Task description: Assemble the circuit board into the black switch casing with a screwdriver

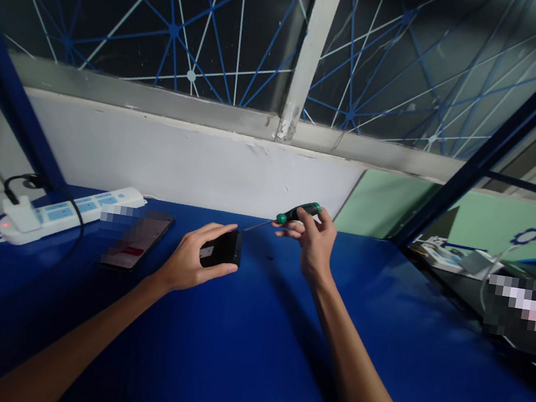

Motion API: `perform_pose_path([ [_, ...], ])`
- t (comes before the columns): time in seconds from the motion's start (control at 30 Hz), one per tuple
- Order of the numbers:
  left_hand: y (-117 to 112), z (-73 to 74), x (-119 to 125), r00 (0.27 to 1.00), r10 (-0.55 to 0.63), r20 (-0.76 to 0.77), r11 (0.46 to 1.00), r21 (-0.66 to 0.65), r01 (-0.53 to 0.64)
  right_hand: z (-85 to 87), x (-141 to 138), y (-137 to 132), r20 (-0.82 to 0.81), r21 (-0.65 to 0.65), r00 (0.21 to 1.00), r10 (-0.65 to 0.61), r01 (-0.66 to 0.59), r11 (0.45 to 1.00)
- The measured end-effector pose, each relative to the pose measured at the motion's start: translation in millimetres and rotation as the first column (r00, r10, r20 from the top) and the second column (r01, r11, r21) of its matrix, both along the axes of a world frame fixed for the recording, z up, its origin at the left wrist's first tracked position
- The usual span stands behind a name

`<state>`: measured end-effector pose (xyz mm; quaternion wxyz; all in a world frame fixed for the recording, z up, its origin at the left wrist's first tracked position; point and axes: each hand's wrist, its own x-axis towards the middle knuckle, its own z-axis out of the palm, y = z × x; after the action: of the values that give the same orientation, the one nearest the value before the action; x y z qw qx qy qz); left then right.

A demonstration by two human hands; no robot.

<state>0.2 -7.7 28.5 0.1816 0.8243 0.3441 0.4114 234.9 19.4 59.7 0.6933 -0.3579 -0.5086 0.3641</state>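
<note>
My left hand [191, 258] is closed around a small black box-like device [223, 249], held just above the blue table [248, 332]. My right hand [313, 241] pinches a screwdriver with a green and black handle [299, 212]. Its thin metal shaft [258, 225] slants down to the left, and the tip ends close to the top of the black device. Both forearms reach in from the lower edge of the view.
A white power strip [70, 210] with a plugged-in adapter and black cable lies at the back left. A dark phone [138, 241] lies flat beside it. A white wall and patterned windows rise behind. Another bench with clutter [470, 261] stands to the right.
</note>
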Motion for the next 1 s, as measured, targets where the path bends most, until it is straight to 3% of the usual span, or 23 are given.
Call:
perform_pose_path([
  [0.67, 2, -2.3, 0, 0.998, 0.027, -0.052, 0.999, 0.044, -0.025, 0.0, 2, -2, 0.053, -0.006, 0.999, 0.012, -0.012, 1.0],
  [0.87, 6, -12.2, -1, 0.978, 0.053, -0.201, 0.998, 0.055, -0.043, -4.4, 13, 4, 0.093, -0.13, 0.993, 0.069, -0.057, 0.99],
  [1.0, 8, -20.3, -1, 0.944, 0.063, -0.324, 0.998, 0.021, -0.06, -21.6, 29, 8, 0.197, -0.298, 0.961, 0.192, -0.128, 0.946],
])
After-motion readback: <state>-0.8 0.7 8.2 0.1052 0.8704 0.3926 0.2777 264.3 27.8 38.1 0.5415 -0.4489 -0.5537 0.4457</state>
